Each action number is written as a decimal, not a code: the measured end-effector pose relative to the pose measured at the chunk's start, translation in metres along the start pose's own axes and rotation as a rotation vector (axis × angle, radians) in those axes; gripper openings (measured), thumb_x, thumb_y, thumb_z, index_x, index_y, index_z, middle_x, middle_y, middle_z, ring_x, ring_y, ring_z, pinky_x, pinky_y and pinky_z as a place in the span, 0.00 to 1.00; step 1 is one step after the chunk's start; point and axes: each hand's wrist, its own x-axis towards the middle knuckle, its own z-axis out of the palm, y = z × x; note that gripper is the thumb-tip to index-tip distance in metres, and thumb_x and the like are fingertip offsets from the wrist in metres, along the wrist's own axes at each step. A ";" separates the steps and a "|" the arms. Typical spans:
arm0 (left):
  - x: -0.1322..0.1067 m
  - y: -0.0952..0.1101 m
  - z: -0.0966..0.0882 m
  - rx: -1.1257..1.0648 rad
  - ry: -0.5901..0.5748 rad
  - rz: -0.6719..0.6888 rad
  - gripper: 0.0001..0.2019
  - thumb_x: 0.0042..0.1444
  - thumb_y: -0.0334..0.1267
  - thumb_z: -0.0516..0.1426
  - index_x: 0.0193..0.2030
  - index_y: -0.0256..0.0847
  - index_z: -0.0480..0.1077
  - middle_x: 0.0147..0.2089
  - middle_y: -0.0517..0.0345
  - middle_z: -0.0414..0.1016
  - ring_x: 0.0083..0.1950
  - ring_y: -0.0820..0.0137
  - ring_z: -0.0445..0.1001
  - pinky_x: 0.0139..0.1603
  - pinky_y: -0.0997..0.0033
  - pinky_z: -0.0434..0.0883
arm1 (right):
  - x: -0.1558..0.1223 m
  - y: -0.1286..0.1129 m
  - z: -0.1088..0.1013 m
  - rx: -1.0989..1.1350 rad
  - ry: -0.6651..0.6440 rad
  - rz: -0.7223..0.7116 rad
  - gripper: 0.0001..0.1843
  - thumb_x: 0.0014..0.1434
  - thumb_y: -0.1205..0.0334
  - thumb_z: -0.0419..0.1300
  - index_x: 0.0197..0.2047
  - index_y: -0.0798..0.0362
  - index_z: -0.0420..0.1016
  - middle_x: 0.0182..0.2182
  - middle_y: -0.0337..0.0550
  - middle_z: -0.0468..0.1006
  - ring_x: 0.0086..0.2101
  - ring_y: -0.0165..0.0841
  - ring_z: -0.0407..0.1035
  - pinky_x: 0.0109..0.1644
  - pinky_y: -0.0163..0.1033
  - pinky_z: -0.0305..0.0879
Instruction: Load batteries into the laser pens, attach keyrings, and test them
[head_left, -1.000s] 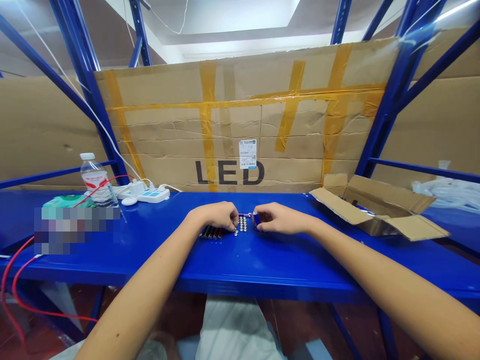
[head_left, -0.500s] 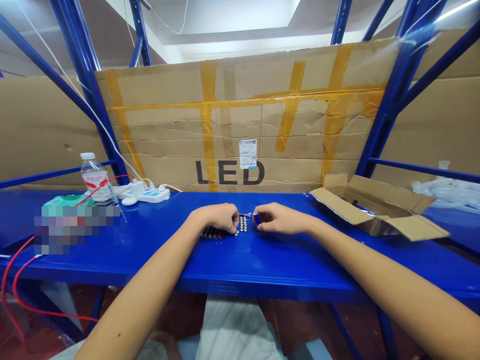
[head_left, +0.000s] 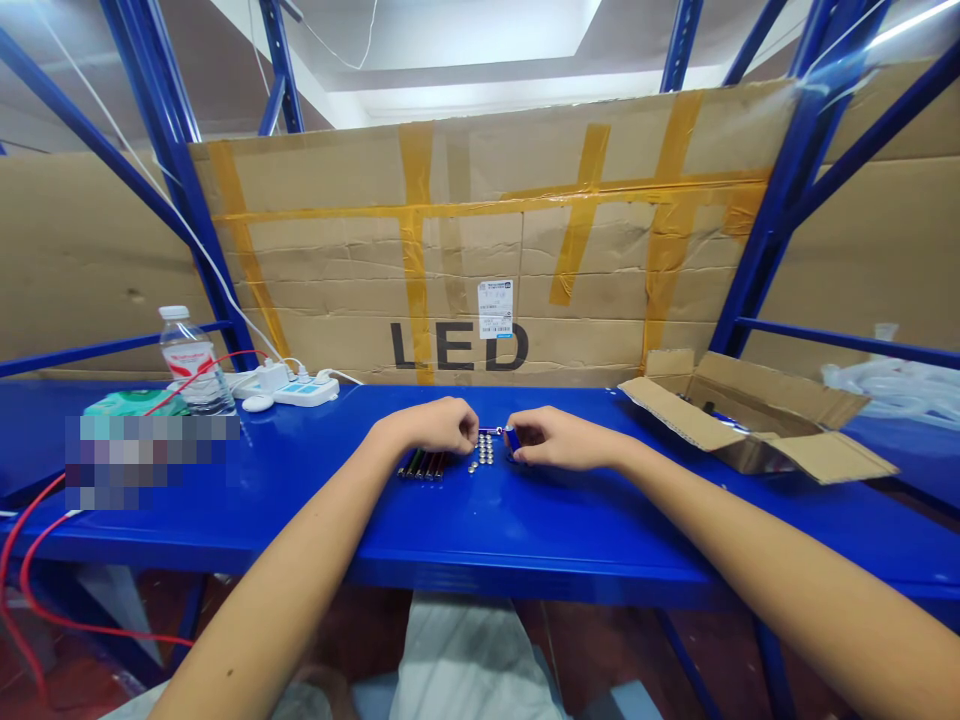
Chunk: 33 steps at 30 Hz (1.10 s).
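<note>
Left hand [head_left: 444, 426] rose, grip unclear; right hand [head_left: 553, 437] pinches steep blue cylinder [head_left: 513, 440] leaning left.

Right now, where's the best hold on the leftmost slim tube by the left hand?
Probably the near tip of the leftmost slim tube, coming from the near side: that end lies exposed, while the left hand hides the far end.

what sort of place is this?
Likely a makeshift workbench in a workshop or storage area: blue metal rack posts flank a blue tabletop, a taped cardboard panel printed "LED" stands behind, and small metal parts sit in rows on top.
</note>
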 end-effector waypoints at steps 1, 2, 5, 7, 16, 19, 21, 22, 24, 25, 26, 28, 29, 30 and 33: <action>0.000 0.000 -0.001 -0.015 0.088 0.047 0.07 0.48 0.34 0.56 0.34 0.38 0.73 0.31 0.59 0.75 0.31 0.72 0.70 0.32 0.74 0.63 | 0.000 0.000 0.000 -0.012 0.021 0.000 0.03 0.53 0.64 0.59 0.31 0.54 0.68 0.25 0.37 0.70 0.27 0.29 0.61 0.31 0.35 0.55; 0.000 0.002 -0.002 -0.030 0.188 0.097 0.07 0.50 0.34 0.55 0.35 0.37 0.73 0.32 0.58 0.75 0.32 0.73 0.70 0.33 0.74 0.64 | 0.001 0.001 0.000 -0.024 0.047 0.003 0.04 0.53 0.64 0.59 0.30 0.53 0.66 0.25 0.37 0.70 0.27 0.29 0.61 0.31 0.35 0.55; 0.002 0.011 0.000 -0.062 0.434 0.215 0.09 0.57 0.36 0.53 0.39 0.37 0.73 0.33 0.57 0.76 0.33 0.74 0.70 0.36 0.75 0.64 | 0.002 0.004 0.002 -0.012 0.114 0.031 0.05 0.53 0.64 0.58 0.28 0.53 0.64 0.24 0.36 0.70 0.27 0.29 0.61 0.30 0.35 0.55; 0.003 0.018 0.003 -0.046 0.498 0.259 0.10 0.59 0.36 0.53 0.41 0.37 0.73 0.33 0.57 0.76 0.33 0.74 0.70 0.37 0.74 0.65 | 0.003 0.006 0.003 0.044 0.133 0.052 0.04 0.53 0.63 0.57 0.29 0.53 0.65 0.23 0.36 0.70 0.26 0.30 0.62 0.30 0.36 0.57; 0.011 0.024 0.013 0.094 0.493 0.353 0.12 0.62 0.36 0.52 0.44 0.39 0.76 0.42 0.53 0.80 0.43 0.69 0.76 0.46 0.71 0.67 | 0.007 0.010 0.006 0.208 0.196 0.040 0.08 0.57 0.62 0.56 0.38 0.55 0.71 0.25 0.37 0.72 0.25 0.30 0.65 0.31 0.36 0.61; 0.007 0.024 0.012 0.087 0.476 0.353 0.11 0.61 0.35 0.53 0.43 0.40 0.76 0.44 0.54 0.80 0.45 0.69 0.76 0.48 0.71 0.67 | 0.007 0.011 0.008 0.157 0.251 0.016 0.06 0.56 0.63 0.56 0.36 0.55 0.72 0.27 0.39 0.73 0.27 0.30 0.67 0.34 0.37 0.63; 0.002 0.026 0.011 0.064 0.465 0.336 0.11 0.60 0.34 0.54 0.43 0.41 0.77 0.44 0.55 0.80 0.45 0.68 0.75 0.49 0.70 0.66 | 0.007 0.013 0.008 0.092 0.288 -0.016 0.05 0.56 0.65 0.56 0.36 0.55 0.73 0.30 0.41 0.75 0.29 0.31 0.68 0.36 0.37 0.63; -0.001 0.027 0.010 0.045 0.461 0.319 0.11 0.59 0.34 0.54 0.42 0.41 0.77 0.43 0.55 0.80 0.44 0.68 0.75 0.49 0.70 0.67 | 0.007 0.014 0.008 0.052 0.302 -0.042 0.06 0.56 0.67 0.56 0.36 0.55 0.74 0.32 0.41 0.75 0.30 0.31 0.68 0.38 0.38 0.64; -0.006 0.028 0.011 0.014 0.446 0.268 0.11 0.59 0.34 0.54 0.42 0.41 0.77 0.42 0.56 0.80 0.43 0.69 0.75 0.48 0.70 0.67 | 0.006 0.015 0.008 -0.033 0.314 -0.106 0.08 0.56 0.69 0.56 0.38 0.54 0.75 0.34 0.43 0.75 0.32 0.32 0.69 0.41 0.39 0.64; -0.008 0.028 0.011 0.012 0.433 0.240 0.11 0.58 0.34 0.53 0.42 0.41 0.77 0.41 0.56 0.80 0.42 0.68 0.75 0.47 0.70 0.67 | 0.006 0.015 0.008 -0.068 0.311 -0.135 0.10 0.56 0.70 0.55 0.39 0.53 0.76 0.36 0.44 0.75 0.34 0.32 0.69 0.42 0.40 0.64; -0.011 0.027 0.012 0.023 0.413 0.213 0.11 0.58 0.34 0.53 0.42 0.41 0.77 0.41 0.56 0.80 0.42 0.68 0.75 0.46 0.70 0.67 | 0.006 0.014 0.008 -0.092 0.303 -0.156 0.11 0.56 0.71 0.55 0.40 0.53 0.77 0.36 0.45 0.75 0.35 0.33 0.69 0.44 0.40 0.64; -0.015 0.025 0.014 0.080 0.358 0.169 0.12 0.56 0.33 0.53 0.41 0.42 0.77 0.42 0.56 0.80 0.43 0.67 0.74 0.45 0.70 0.66 | 0.005 0.014 0.008 -0.105 0.288 -0.170 0.13 0.56 0.72 0.54 0.40 0.52 0.77 0.38 0.45 0.75 0.37 0.34 0.69 0.45 0.40 0.64; -0.016 0.023 0.016 0.111 0.330 0.144 0.12 0.55 0.33 0.54 0.40 0.43 0.77 0.42 0.55 0.80 0.43 0.66 0.74 0.45 0.69 0.66 | 0.005 0.013 0.008 -0.105 0.282 -0.169 0.13 0.56 0.73 0.54 0.40 0.52 0.77 0.38 0.46 0.75 0.38 0.34 0.69 0.45 0.40 0.64; -0.018 0.022 0.017 0.136 0.301 0.113 0.12 0.54 0.33 0.54 0.40 0.43 0.77 0.42 0.55 0.80 0.43 0.65 0.74 0.44 0.69 0.66 | 0.005 0.013 0.009 -0.107 0.277 -0.166 0.13 0.56 0.73 0.54 0.40 0.52 0.78 0.38 0.46 0.74 0.38 0.34 0.69 0.45 0.40 0.64; -0.021 0.018 0.019 0.137 0.195 -0.017 0.11 0.51 0.35 0.54 0.38 0.42 0.78 0.38 0.53 0.80 0.37 0.65 0.74 0.37 0.70 0.65 | 0.005 0.013 0.010 -0.124 0.260 -0.146 0.12 0.55 0.73 0.55 0.39 0.53 0.77 0.37 0.45 0.74 0.36 0.33 0.69 0.44 0.39 0.63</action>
